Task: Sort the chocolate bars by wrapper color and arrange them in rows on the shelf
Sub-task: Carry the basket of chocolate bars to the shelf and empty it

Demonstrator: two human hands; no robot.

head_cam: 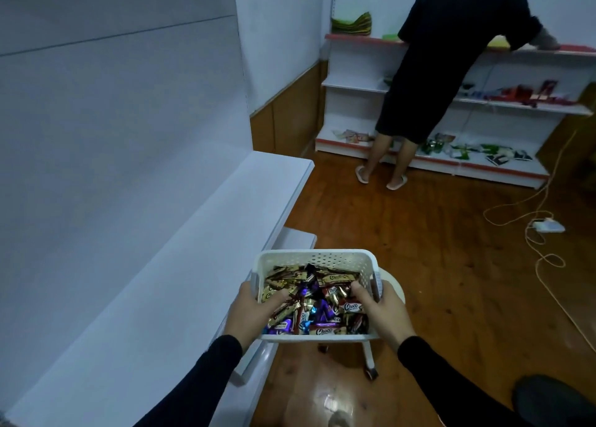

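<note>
Both hands reach into the white basket (317, 259): left hand (254, 310) and right hand (379, 307) grip its side walls, thumbs dipping among mixed gold, purple and brown chocolate bars (314, 304) between them. Left of them, the white shelf (180, 265) waits. Tilting the basket could spill bars onto the floor.

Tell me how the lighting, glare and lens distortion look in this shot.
Head view: dim, bluish light; the shelf edge bows from wide-angle distortion; white glare on the wooden floor below the basket; the person at the back looks soft.
</note>
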